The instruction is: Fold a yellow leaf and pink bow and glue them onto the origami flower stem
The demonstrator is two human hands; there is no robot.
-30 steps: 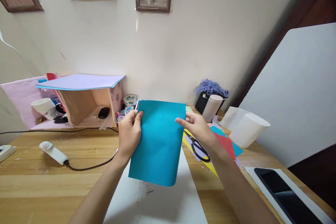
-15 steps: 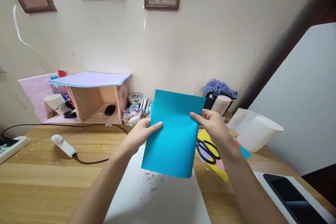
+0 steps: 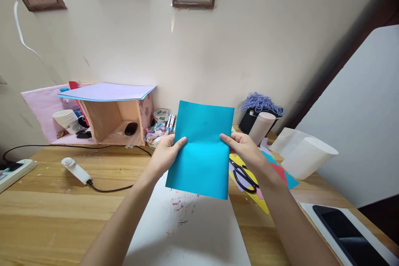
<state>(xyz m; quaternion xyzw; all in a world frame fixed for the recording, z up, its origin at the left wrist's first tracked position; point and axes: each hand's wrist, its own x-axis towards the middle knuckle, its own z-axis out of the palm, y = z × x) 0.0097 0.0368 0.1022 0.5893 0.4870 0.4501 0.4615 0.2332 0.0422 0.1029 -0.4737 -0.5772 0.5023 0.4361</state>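
Note:
A blue sheet of paper (image 3: 202, 162) is held up in front of me, over a white sheet (image 3: 190, 232) with coloured marks that lies on the table. My left hand (image 3: 166, 153) pinches its left edge, thumb on the near face and fingers behind. On the opposite edge my right hand (image 3: 243, 147) grips it the same way. The paper bends slightly between the two thumbs. Close to my right wrist, black-handled scissors (image 3: 245, 176) lie on yellow paper (image 3: 262, 205).
A box organiser (image 3: 116, 118) with a mouse (image 3: 131, 129) stands at the back left, beside paper cups (image 3: 66, 120). A corded white device (image 3: 75, 170) lies on the left. To the right are a paper roll (image 3: 308, 158), blue yarn (image 3: 262, 104) and a phone (image 3: 349, 232).
The blue paper has moved slightly left and up, and its right edge has straightened. My right hand has shifted left with it; both hands keep their hold.

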